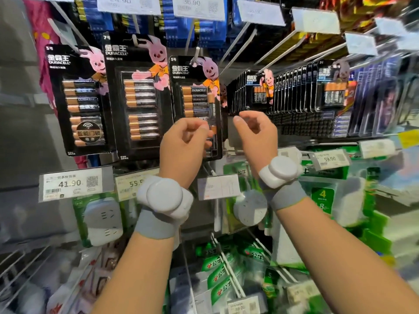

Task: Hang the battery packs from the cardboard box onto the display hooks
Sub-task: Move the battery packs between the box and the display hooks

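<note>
Grey-cuffed left hand [184, 141]: fingers curled, raised in front of the lower half of the battery pack [195, 96]. I cannot tell whether the fingertips pinch the card, merely touch it, or are clear of it. Opposite it, the right hand [257, 132]: loosely curled, holding nothing, near the pack's right edge and apart from it.

Pack position: on the display hook [197, 54], hanging upright, long axis vertical, hang-hole at top, printed face toward me. It lies directly beyond the left hand, which is the nearer of the 2.

Outward: a larger pack [138, 98] hangs just beside it on the left; a row of small packs [256, 91] fills the hooks on the right. The cardboard box is not in view.

Judgement: this pack reads as hung. The hook runs toward me, so any pull toward me with fingers on the card would slide the pack off. I would let go first, then lower both hands to fetch another.
</note>
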Motion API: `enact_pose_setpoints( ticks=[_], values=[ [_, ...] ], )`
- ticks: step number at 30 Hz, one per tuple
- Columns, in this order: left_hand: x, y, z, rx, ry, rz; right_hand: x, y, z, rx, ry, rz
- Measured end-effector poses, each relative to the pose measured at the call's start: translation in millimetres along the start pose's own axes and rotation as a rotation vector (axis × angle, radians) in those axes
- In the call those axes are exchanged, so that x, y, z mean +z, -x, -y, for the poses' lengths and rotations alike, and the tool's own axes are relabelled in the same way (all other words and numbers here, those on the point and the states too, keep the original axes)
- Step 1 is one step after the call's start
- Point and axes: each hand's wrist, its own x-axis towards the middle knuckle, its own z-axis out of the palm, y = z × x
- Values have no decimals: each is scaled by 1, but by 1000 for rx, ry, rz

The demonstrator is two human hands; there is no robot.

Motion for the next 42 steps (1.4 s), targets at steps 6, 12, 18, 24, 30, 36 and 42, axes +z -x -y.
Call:
enact_pose_setpoints(
  ticks=[6,12,18,24,30,36,42],
  values=[
    [25,9,8,-55,144,98,-46,15,15,25,-10,26],
    [61,32,9,-130,286,243,-97,32,30,161,-24,27],
    [113,63,-4,-191,390,424,-157,53,40,238,56,-118],
    [154,90,-11,-263,478,536,-201,71,47,251,97,-200],
    [207,132,-16,-304,502,623,-262,96,49,302,162,-273],
    [258,184,-11,-376,497,710,-324,128,26,401,229,-306],
    [309,231,12,-474,425,767,-377,159,-6,529,249,-344]
  ],
)
